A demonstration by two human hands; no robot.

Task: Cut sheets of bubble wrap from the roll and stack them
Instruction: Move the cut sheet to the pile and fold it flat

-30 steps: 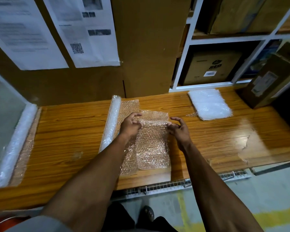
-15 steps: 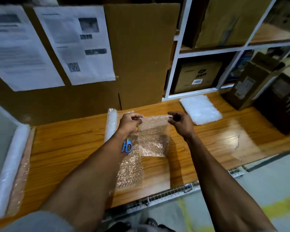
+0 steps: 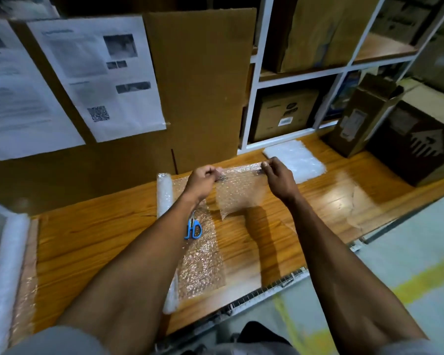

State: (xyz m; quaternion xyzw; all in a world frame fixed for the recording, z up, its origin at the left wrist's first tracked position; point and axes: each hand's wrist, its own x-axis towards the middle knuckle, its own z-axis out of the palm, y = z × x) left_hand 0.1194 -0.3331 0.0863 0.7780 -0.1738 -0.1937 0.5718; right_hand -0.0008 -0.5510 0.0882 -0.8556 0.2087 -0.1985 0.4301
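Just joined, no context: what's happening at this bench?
A person is cutting bubble wrap into sheets. Both hands, left hand and right hand, pinch the top corners of a cut sheet and hold it up above the wooden bench. The roll lies partly unrolled on the bench, with blue-handled scissors resting on the unrolled part. A stack of sheets sits at the back right, which is likely where this one goes next.

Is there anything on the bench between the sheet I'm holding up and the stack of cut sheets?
Nothing visible. Both hands, left and right, pinch the top edge of the cut sheet, and the stack lies just beyond the right hand with only bare bench around it. The scissors lie on the other side.
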